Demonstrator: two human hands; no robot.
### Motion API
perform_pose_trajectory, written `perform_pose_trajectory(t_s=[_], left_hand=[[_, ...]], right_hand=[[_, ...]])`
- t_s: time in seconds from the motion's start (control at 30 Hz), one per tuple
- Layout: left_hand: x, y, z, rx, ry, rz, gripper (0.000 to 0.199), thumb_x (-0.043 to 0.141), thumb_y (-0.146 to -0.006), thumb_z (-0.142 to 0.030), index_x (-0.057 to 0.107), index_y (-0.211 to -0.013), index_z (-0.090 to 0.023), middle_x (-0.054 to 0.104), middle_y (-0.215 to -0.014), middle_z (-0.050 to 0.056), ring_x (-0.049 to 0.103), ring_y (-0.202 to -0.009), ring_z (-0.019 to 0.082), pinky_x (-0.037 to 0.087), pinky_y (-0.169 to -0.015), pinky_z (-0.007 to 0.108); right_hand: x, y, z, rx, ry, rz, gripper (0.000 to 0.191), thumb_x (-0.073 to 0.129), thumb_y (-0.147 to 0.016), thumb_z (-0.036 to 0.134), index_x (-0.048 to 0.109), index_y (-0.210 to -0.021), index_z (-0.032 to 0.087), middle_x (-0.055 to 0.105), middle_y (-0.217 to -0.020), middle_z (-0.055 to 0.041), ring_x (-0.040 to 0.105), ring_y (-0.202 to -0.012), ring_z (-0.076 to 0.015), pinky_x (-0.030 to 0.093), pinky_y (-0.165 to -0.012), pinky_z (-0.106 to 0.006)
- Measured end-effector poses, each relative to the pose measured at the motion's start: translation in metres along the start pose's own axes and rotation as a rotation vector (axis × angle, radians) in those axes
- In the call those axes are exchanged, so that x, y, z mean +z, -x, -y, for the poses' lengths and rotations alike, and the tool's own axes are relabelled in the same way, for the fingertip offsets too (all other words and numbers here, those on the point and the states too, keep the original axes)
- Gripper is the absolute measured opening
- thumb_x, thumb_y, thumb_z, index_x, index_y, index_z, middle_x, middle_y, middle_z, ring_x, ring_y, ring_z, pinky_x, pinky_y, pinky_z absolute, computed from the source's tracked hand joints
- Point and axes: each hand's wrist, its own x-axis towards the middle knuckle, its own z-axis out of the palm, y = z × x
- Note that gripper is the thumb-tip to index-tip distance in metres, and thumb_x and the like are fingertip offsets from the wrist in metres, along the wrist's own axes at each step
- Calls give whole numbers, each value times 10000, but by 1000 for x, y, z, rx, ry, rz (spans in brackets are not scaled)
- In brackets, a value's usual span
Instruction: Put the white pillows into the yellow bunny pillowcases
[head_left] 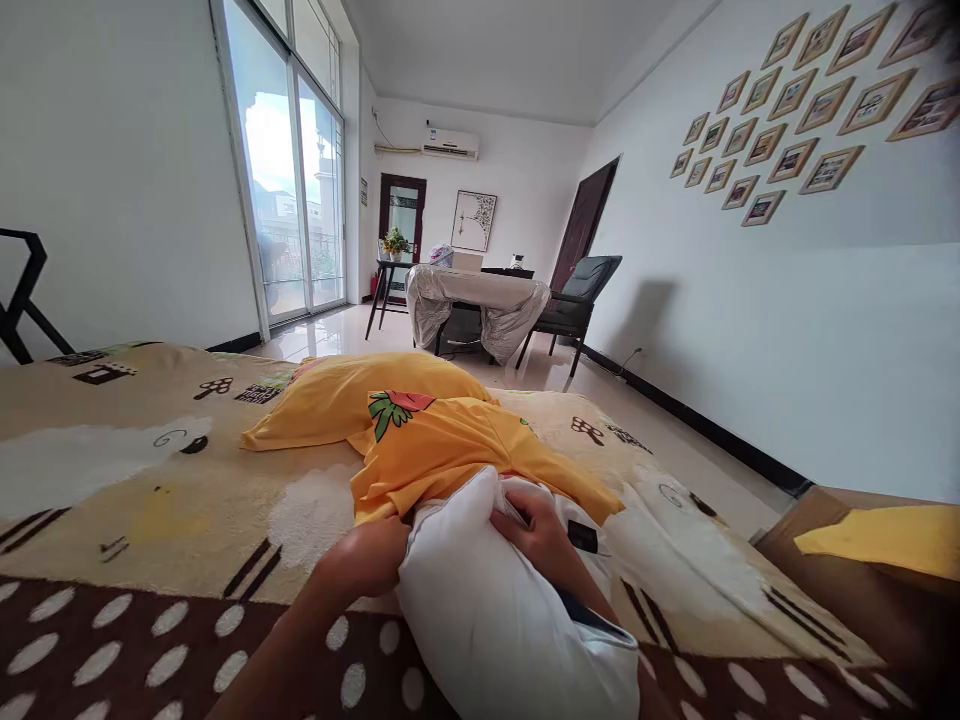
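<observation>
A white pillow [480, 600] lies in front of me, its far end at the opening of an orange pillowcase [450, 440] with a strawberry print. My left hand [375, 555] is closed at the near left edge of the pillowcase, its fingers mostly hidden behind the cloth and the pillow. My right hand [534, 525] grips the pillow's far right part, fingers bent into the white fabric. A dark label shows on white fabric just right of that hand. Behind the pillowcase rests another orange pillow [375, 385].
The bed's patterned blanket [225, 500] spreads beneath everything. At the right edge, yellow cloth [885, 540] hangs over a cardboard box [795, 530]. Farther off stand a covered table [480, 290], a black chair [581, 300] and a plant [395, 243] on a stand.
</observation>
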Motion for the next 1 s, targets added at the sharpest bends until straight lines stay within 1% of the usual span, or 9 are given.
perform_pose_trajectory(t_s=[0.07, 0.17, 0.3, 0.47, 0.57, 0.63, 0.73, 0.83, 1.0], left_hand=[[-19, 7, -3, -80, -34, -49, 169, 471, -766, -134, 625, -719, -184, 695, -783, 85, 649, -723, 237, 455, -589, 296], [-34, 8, -19, -176, -3, -272, 262, 326, -901, -199, 577, -830, -198, 676, -795, 62, 637, -747, 222, 426, -628, 302], [-22, -9, -33, -12, 84, -431, 252, 323, -949, -253, 569, -916, -210, 652, -916, 37, 631, -818, 193, 417, -685, 284], [-5, -31, -20, -37, 45, -393, 226, 377, -947, -302, 569, -1030, -219, 615, -1028, 50, 632, -836, 186, 434, -682, 273], [-4, -37, -17, -91, -61, -318, 195, 430, -922, -247, 570, -1053, -209, 613, -1071, 71, 633, -896, 199, 449, -749, 289], [-3, -39, -18, -131, -103, -289, 199, 434, -913, -208, 575, -1053, -192, 626, -1070, 92, 626, -955, 225, 452, -799, 317], [3, -45, -19, -186, -99, -273, 235, 397, -907, -150, 593, -1035, -144, 652, -1045, 142, 615, -1007, 273, 448, -830, 367], [11, -51, -16, -225, -53, -255, 256, 382, -885, -112, 607, -1006, -95, 669, -1003, 193, 634, -962, 302, 443, -813, 397], [19, -55, -8, -243, 132, -297, 174, 447, -840, -174, 601, -871, -99, 674, -844, 168, 631, -796, 277, 414, -708, 358]], right_hand=[[6, 2, 2, 2, -4, 19, 275, 541, -796, 407, 539, -660, 168, 528, -651, 6, 462, -651, -145, 350, -601, -261], [16, 5, 5, -2, 0, 31, 239, 551, -791, 355, 510, -636, 177, 524, -625, 12, 457, -626, -136, 339, -582, -256], [22, 5, 5, -27, 38, 22, 252, 557, -800, 322, 459, -611, 186, 494, -587, 25, 424, -586, -120, 316, -546, -249], [24, 10, 10, -125, 111, -10, 264, 529, -853, 306, 454, -627, 194, 530, -625, 11, 453, -596, -128, 347, -557, -258], [26, 14, 16, -307, 206, -81, 202, 517, -871, 249, 489, -679, 194, 626, -866, -43, 530, -818, -177, 406, -761, -310], [26, 14, 18, -391, 254, -100, 146, 509, -877, 225, 519, -734, 196, 631, -1022, -64, 524, -962, -204, 373, -885, -355], [25, 12, 15, -290, 288, -59, 205, 476, -897, 267, 497, -706, 197, 628, -847, -44, 535, -803, -175, 397, -749, -307], [24, 7, 7, -119, 279, 13, 282, 456, -898, 333, 458, -651, 198, 548, -636, 4, 460, -602, -135, 332, -574, -265], [23, 1, -5, -43, 243, 74, 308, 449, -879, 391, 473, -647, 191, 524, -594, 18, 433, -571, -125, 286, -558, -256]])
